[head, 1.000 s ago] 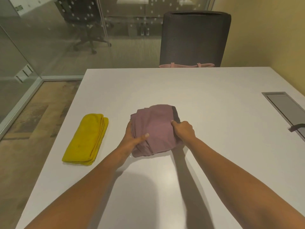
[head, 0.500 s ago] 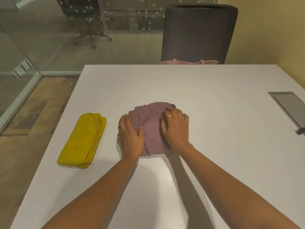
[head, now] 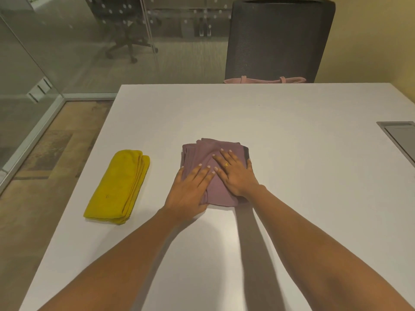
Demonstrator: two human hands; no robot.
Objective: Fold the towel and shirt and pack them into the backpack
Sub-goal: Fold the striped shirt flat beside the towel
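A mauve shirt [head: 207, 149], folded into a small square, lies in the middle of the white table [head: 292, 167]. My left hand [head: 190, 189] lies flat on its near left part, fingers spread. My right hand [head: 235, 173], wearing a ring, lies flat on its right part, palm down. Neither hand grips the cloth. A folded yellow towel [head: 119, 186] rests on the table to the left of the shirt, apart from both hands. The top edge of a pink backpack [head: 265, 80] shows on the chair seat beyond the table's far edge.
A dark mesh office chair [head: 278, 39] stands at the far side of the table. A grey cable hatch [head: 399, 138] is set into the table at the right. A glass wall [head: 33, 70] runs along the left, with floor below the table's left edge.
One second ago both hands pinched the shirt's sides while folding it. They have since let go and now lie flat on top of the folded shirt, slid slightly toward its middle.
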